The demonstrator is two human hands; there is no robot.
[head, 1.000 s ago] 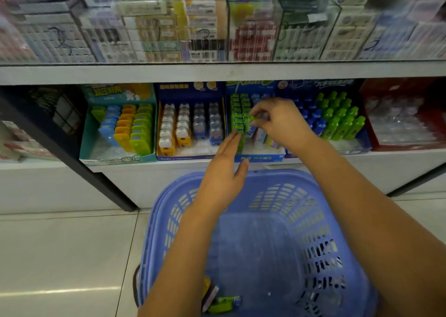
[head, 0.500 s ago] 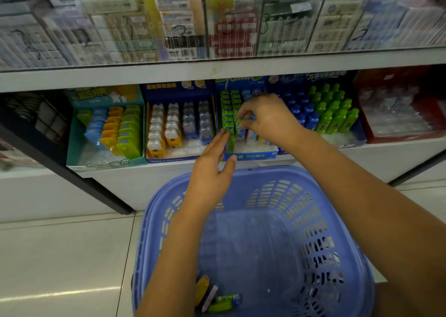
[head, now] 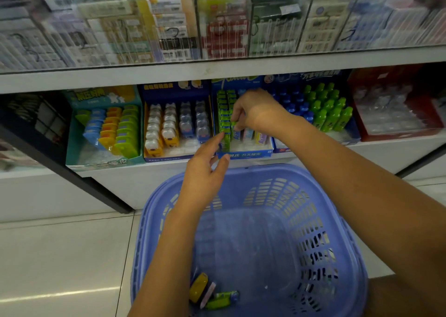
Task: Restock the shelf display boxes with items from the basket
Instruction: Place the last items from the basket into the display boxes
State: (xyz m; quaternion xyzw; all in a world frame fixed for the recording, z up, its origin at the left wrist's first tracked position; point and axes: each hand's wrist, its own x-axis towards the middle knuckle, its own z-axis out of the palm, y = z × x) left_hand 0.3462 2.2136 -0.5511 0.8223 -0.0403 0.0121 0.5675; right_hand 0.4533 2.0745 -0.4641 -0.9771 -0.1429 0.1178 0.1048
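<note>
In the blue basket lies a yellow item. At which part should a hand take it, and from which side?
Take the yellow item by its far end, thumb and finger across its width, coming down through the open top of the blue basket. It lies on the basket floor, and a pink item lies close along its right side, so its long sides probably leave little room.

Dim, bluish shop light; wide-angle bend at the edges.
A pale streak of glare lies on the floor tiles [head: 60, 256] at lower left, perhaps from a ceiling lamp. The upper shelf [head: 217, 71] shades the recess beneath it, yet the green packs [head: 225, 109] stay vivid, their print too soft to read. The clear cases [head: 120, 32] on top are smeared, with faint reflections. Shelf lines bow toward the corners; the basket [head: 301, 205] floor looks hazy.
</note>
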